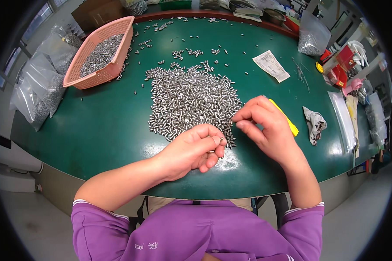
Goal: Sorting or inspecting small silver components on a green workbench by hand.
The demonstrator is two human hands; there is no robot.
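1. A small, shiny silver metal piece (222, 139) is pinched between thumb and forefinger of the left hand (194, 148); the other fingers curl beneath it, and the hand lies just over the near edge of a broad, roughly square heap of short, silver metal pieces with rounded ends (189, 102).
2. The right hand (265, 124) is at the heap's right edge; its thumb and forefinger tips come close together, but I cannot tell whether they grasp a piece.
3. Beneath lies a smooth, glossy, dark green counter (104, 141); its near edge bows with the lens, light glares near the hands, and loose pieces are strewn beyond the heap.
4. To the right on it are a slim yellow handle-like object (287, 119), partly behind the right hand; a crumpled greyish-white cloth or wrapper (314, 124); a creased white paper slip (271, 66); and thin, wiry strands (301, 74).
5. At the left, a pink, perforated plastic basket (104, 72) holds more silver pieces; bulging, clear plastic bags (39, 89) slump beside it.
6. Farther out stand a brown cardboard box (98, 14) and, at the far right, a filled clear bag (312, 35); pale grey floor (30, 217) shows below.
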